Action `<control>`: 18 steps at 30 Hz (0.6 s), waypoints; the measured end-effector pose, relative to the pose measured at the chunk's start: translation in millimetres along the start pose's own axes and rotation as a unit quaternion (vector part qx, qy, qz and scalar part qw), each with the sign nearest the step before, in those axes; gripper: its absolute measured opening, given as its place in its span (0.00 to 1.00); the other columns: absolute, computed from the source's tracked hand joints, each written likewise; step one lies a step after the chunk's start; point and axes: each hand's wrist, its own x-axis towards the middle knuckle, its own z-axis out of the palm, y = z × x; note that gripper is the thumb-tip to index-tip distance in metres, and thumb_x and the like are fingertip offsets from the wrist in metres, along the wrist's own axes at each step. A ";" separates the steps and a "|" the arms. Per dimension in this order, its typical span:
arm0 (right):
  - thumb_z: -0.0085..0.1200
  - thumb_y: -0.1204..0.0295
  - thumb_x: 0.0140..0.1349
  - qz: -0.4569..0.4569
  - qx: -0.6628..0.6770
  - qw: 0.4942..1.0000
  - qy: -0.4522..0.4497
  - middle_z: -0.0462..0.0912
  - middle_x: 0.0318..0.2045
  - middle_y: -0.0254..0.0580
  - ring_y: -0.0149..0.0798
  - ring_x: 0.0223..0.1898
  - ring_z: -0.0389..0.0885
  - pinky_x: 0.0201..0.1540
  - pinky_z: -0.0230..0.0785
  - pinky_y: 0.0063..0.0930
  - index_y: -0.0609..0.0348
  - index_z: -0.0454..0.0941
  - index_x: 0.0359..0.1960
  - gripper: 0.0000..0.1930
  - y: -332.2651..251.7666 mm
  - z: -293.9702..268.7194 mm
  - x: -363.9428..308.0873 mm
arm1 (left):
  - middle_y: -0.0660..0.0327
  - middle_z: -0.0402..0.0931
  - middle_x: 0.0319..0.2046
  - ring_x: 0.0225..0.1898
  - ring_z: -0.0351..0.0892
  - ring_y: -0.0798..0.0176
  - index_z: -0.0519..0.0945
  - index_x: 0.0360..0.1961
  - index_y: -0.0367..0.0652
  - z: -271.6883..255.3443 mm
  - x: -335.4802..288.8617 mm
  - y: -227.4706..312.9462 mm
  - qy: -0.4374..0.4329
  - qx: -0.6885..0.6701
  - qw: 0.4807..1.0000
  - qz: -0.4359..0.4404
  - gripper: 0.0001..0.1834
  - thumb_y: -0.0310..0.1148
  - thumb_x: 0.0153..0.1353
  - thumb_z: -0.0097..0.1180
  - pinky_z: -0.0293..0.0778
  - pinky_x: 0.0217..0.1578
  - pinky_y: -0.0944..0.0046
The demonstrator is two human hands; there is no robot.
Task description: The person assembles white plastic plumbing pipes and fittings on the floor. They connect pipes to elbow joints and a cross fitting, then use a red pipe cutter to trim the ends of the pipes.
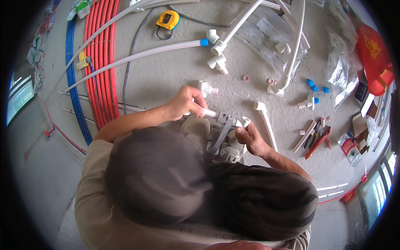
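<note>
My left hand (186, 103) is closed round a short white plastic pipe (211, 113), which runs to the right into a grey metal pipe-welding tool (226, 120). On the tool's other side, my right hand (251, 138) grips a white elbow fitting (245, 121) with thumb and fingers, close against the metal head. The tool's arm slants down between my shoes (231, 151), so its lower part is hidden by my knees. Just beyond my left hand lies a white tee fitting (204, 88). A white pipe with an elbow end (266, 121) rests right of my right hand.
Red pipes (101, 62) and blue pipes (75, 83) run along the floor at left. A yellow tape measure (167, 19) lies far ahead. Joined white pipes (239, 25), plastic bags (266, 37), a red pipe cutter (319, 143) and a bottle (350, 150) lie ahead and to the right.
</note>
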 end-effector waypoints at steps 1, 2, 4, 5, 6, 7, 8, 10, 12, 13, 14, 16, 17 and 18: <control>0.50 0.59 0.81 0.005 0.011 1.000 -0.012 0.63 0.29 0.24 0.22 0.28 0.57 0.30 0.53 0.21 0.51 0.64 0.45 0.12 -2.5 2.0 3.7 | 0.50 0.86 0.31 0.29 0.86 0.61 0.85 0.30 0.32 -1.5 -3.5 0.3 0.004 0.001 1.000 0.000 0.07 0.16 0.48 0.69 0.80 0.30 0.64; 0.50 0.58 0.81 0.012 0.019 0.999 -0.023 0.63 0.29 0.24 0.22 0.28 0.57 0.30 0.53 0.21 0.52 0.64 0.46 0.13 -13.2 5.4 3.7 | 0.50 0.86 0.31 0.30 0.86 0.61 0.84 0.30 0.32 -1.1 -4.1 0.4 0.007 -0.015 1.000 -0.004 0.07 0.16 0.48 0.69 0.80 0.30 0.64; 0.50 0.59 0.81 0.010 0.014 1.000 -0.002 0.64 0.29 0.24 0.22 0.28 0.57 0.30 0.54 0.21 0.52 0.64 0.47 0.12 -10.0 5.9 0.8 | 0.50 0.85 0.28 0.28 0.85 0.61 0.84 0.30 0.30 2.2 -1.0 1.5 0.005 -0.006 1.000 -0.003 0.07 0.16 0.48 0.68 0.80 0.29 0.64; 0.50 0.59 0.81 0.009 0.012 1.000 0.006 0.64 0.29 0.24 0.22 0.28 0.58 0.30 0.54 0.22 0.52 0.64 0.47 0.12 -8.8 6.0 -0.4 | 0.49 0.84 0.26 0.28 0.85 0.61 0.84 0.30 0.29 2.9 -0.1 2.8 0.006 -0.001 1.000 -0.002 0.07 0.16 0.48 0.67 0.80 0.29 0.64; 0.49 0.61 0.81 0.015 0.024 1.000 -0.002 0.65 0.30 0.24 0.22 0.28 0.58 0.31 0.54 0.22 0.52 0.64 0.49 0.11 -8.4 4.6 0.1 | 0.49 0.84 0.26 0.27 0.84 0.61 0.83 0.29 0.29 2.8 -0.6 5.1 0.009 -0.002 1.000 -0.002 0.06 0.16 0.48 0.66 0.79 0.28 0.63; 0.50 0.61 0.81 0.016 0.024 0.999 -0.015 0.65 0.30 0.24 0.22 0.28 0.59 0.31 0.54 0.22 0.52 0.64 0.49 0.11 -7.9 2.2 0.9 | 0.49 0.84 0.26 0.27 0.84 0.61 0.83 0.29 0.29 2.0 -0.2 3.4 0.009 -0.013 1.000 -0.003 0.06 0.15 0.48 0.66 0.78 0.28 0.63; 0.50 0.61 0.81 0.017 0.025 0.999 -0.026 0.65 0.30 0.24 0.22 0.28 0.59 0.31 0.54 0.22 0.52 0.64 0.49 0.11 -7.2 0.1 2.3 | 0.48 0.84 0.26 0.26 0.84 0.61 0.83 0.29 0.29 0.7 0.2 1.3 0.008 -0.023 1.000 -0.004 0.06 0.15 0.48 0.66 0.78 0.28 0.63; 0.50 0.62 0.81 0.021 0.028 0.999 -0.027 0.65 0.30 0.24 0.22 0.29 0.59 0.31 0.54 0.21 0.52 0.65 0.49 0.11 -8.4 1.3 2.6 | 0.49 0.84 0.25 0.26 0.83 0.61 0.83 0.29 0.29 -0.3 0.3 -0.6 0.004 -0.036 0.999 0.000 0.06 0.15 0.47 0.66 0.77 0.28 0.63; 0.50 0.61 0.80 0.034 0.019 0.999 -0.018 0.65 0.30 0.23 0.21 0.29 0.59 0.31 0.54 0.21 0.52 0.65 0.50 0.11 -7.6 1.0 2.3 | 0.48 0.84 0.26 0.26 0.83 0.61 0.83 0.29 0.29 -1.5 1.1 -2.5 0.008 -0.033 0.999 -0.006 0.06 0.15 0.47 0.66 0.77 0.28 0.63; 0.50 0.61 0.80 0.039 0.016 0.999 -0.014 0.65 0.30 0.23 0.21 0.29 0.59 0.32 0.54 0.21 0.52 0.65 0.50 0.11 -6.9 0.7 2.3 | 0.48 0.84 0.26 0.26 0.83 0.61 0.83 0.29 0.29 -1.9 1.5 -3.0 0.010 -0.030 0.999 -0.010 0.07 0.15 0.47 0.66 0.77 0.28 0.63; 0.50 0.62 0.80 0.045 0.011 0.999 -0.013 0.66 0.32 0.23 0.21 0.30 0.60 0.33 0.56 0.20 0.54 0.65 0.53 0.12 -5.4 -0.4 2.2 | 0.48 0.84 0.26 0.27 0.83 0.61 0.83 0.29 0.29 -2.2 1.0 -3.1 0.012 -0.029 0.999 -0.011 0.07 0.15 0.46 0.66 0.78 0.28 0.63; 0.50 0.63 0.80 0.054 0.001 0.998 -0.011 0.67 0.35 0.24 0.21 0.33 0.62 0.36 0.60 0.19 0.57 0.65 0.60 0.16 -3.4 -3.1 1.4 | 0.48 0.84 0.27 0.27 0.84 0.60 0.83 0.29 0.29 -1.6 0.8 -1.5 0.015 -0.024 0.999 -0.015 0.07 0.15 0.46 0.66 0.78 0.29 0.63; 0.50 0.64 0.80 0.051 -0.003 0.999 -0.010 0.68 0.35 0.24 0.21 0.34 0.63 0.36 0.61 0.19 0.57 0.65 0.60 0.16 -3.8 -2.9 0.9 | 0.48 0.84 0.28 0.28 0.84 0.60 0.83 0.29 0.30 -1.8 1.6 -1.3 0.013 -0.024 1.000 -0.014 0.07 0.15 0.46 0.66 0.78 0.29 0.63; 0.50 0.64 0.80 0.048 -0.006 0.999 -0.009 0.68 0.36 0.25 0.21 0.35 0.63 0.37 0.61 0.20 0.57 0.65 0.61 0.16 -4.1 -3.1 0.6 | 0.48 0.84 0.28 0.28 0.84 0.60 0.83 0.29 0.30 -2.1 2.5 -1.3 0.011 -0.024 1.000 -0.014 0.07 0.15 0.46 0.67 0.78 0.30 0.63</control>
